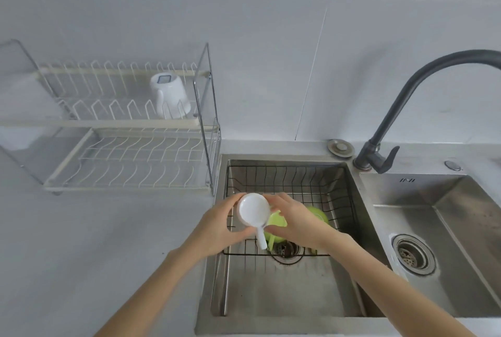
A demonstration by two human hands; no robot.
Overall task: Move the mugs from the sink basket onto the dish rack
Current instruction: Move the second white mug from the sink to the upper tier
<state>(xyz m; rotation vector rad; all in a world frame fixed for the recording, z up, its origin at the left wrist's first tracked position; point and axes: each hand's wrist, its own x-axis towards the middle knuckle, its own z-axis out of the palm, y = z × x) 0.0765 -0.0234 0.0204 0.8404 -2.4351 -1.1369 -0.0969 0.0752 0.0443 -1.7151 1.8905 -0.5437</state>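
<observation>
A white mug (pixel 253 209) is upside down over the front left of the wire sink basket (pixel 298 176), its handle pointing toward me. My left hand (pixel 217 224) grips its left side. My right hand (pixel 295 220) touches its right side and covers part of two green mugs (pixel 276 221) lying in the basket. Another white mug (pixel 170 98) stands upside down on the top tier of the dish rack (pixel 130 125) at the left.
The basket sits in the left bowl of a steel double sink (pixel 271 296). A dark faucet (pixel 401 108) arches at the back right. The right bowl's drain (pixel 413 254) is uncovered. Grey counter (pixel 95 241) lies in front of the rack.
</observation>
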